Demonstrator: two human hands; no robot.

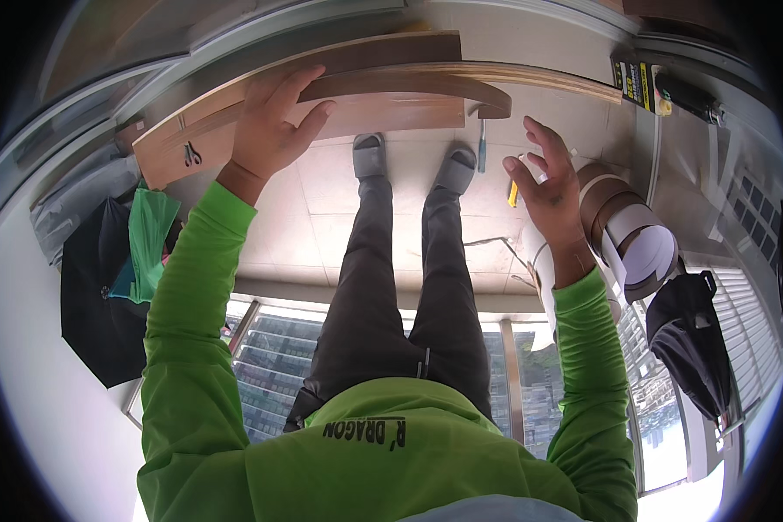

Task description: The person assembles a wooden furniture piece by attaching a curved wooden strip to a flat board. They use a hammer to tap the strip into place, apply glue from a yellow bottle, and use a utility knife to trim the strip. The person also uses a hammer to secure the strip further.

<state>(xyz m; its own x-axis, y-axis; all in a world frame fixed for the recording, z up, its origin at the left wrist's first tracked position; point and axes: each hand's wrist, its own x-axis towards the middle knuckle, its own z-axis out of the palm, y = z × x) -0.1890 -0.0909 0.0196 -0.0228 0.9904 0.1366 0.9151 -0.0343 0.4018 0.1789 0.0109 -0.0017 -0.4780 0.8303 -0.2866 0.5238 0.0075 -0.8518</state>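
My left hand lies over a long brown strip, its fingers stretched and the thumb apart. That strip bends down at its right end, and part of it is hidden under the hand. Behind and below it are brown wooden boards, set lengthwise. My right hand is raised over the floor, fingers spread and holding nothing. Near it on the floor lie a hammer with a blue-grey handle and a yellow tool, partly hidden by the hand. Small dark-handled scissors rest on the board at the left.
Rolls of brown-and-white sheet stand at the right, beside a black folded umbrella. A black-and-yellow box is at the far right. Left are a dark open umbrella and a green bag. Windows lie behind my legs.
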